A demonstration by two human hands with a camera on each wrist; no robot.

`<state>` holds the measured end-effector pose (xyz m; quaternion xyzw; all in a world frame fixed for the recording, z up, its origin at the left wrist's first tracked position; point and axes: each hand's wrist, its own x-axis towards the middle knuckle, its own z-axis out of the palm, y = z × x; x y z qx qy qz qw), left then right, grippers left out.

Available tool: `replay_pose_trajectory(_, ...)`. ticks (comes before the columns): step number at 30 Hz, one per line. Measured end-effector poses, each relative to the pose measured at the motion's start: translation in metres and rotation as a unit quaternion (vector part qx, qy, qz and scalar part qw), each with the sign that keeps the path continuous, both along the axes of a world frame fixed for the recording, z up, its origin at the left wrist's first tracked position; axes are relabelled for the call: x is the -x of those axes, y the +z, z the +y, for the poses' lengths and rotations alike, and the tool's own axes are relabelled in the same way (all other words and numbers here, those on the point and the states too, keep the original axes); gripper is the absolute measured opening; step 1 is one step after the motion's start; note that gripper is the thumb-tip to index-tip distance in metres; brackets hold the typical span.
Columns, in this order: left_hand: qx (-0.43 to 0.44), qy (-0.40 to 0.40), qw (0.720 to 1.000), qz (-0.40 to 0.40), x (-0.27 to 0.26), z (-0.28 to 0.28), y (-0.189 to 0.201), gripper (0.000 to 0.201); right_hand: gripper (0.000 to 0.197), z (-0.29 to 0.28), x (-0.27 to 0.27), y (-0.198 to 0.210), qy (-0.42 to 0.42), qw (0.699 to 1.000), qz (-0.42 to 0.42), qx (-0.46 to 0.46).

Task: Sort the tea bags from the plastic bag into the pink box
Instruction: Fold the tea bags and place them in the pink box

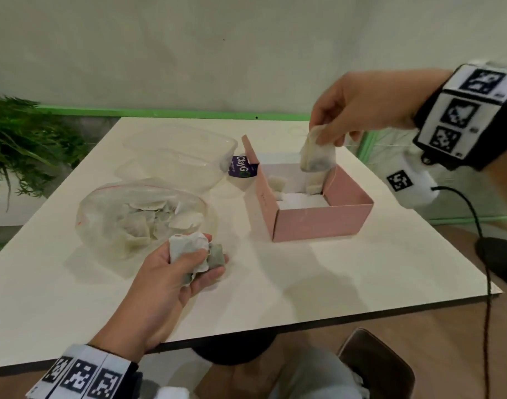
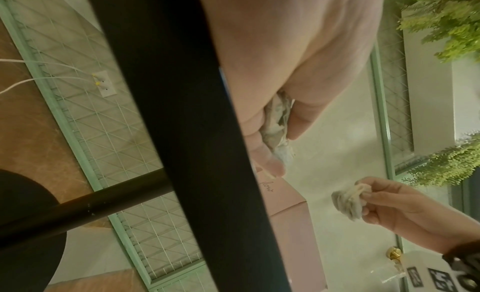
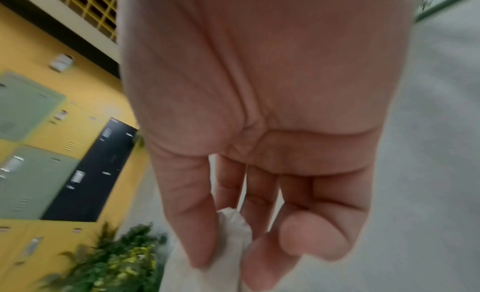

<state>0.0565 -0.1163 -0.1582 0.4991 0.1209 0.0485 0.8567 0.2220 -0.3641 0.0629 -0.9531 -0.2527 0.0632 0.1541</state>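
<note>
The pink box (image 1: 318,223) stands open on the white table (image 1: 304,283), with a few tea bags (image 1: 278,182) along its far inner wall. My right hand (image 1: 330,131) pinches one tea bag (image 1: 317,155) by its top and holds it over the box's back right corner. My left hand (image 1: 194,263) lies palm up near the table's middle and grips a clump of crumpled tea bags (image 1: 196,251). Just left of it, the clear plastic bag (image 1: 137,220) holds several more tea bags. The left wrist view shows the same clump (image 2: 278,125) and the pinched bag (image 2: 348,202).
A clear plastic container (image 1: 183,156) sits behind the bag, and a small purple-labelled tub (image 1: 240,168) stands against the box's raised flap. A green plant (image 1: 22,148) is at the far left. A black cable (image 1: 477,226) hangs off the right edge. A chair (image 1: 376,367) is below.
</note>
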Motion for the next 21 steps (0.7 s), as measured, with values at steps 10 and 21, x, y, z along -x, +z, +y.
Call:
replay_pose_trajectory(10,0.006,0.015,1.000,-0.009,-0.003,-0.001,-0.004,0.029,0.010,-0.008,-0.078,-0.071,-0.049,0.980,0.075,0.180)
replay_pose_trajectory(21,0.018,0.024,0.999,0.017,-0.012,0.000,-0.002,0.020,0.026,0.007,-0.100,-0.100,-0.040,0.927,-0.043,0.369)
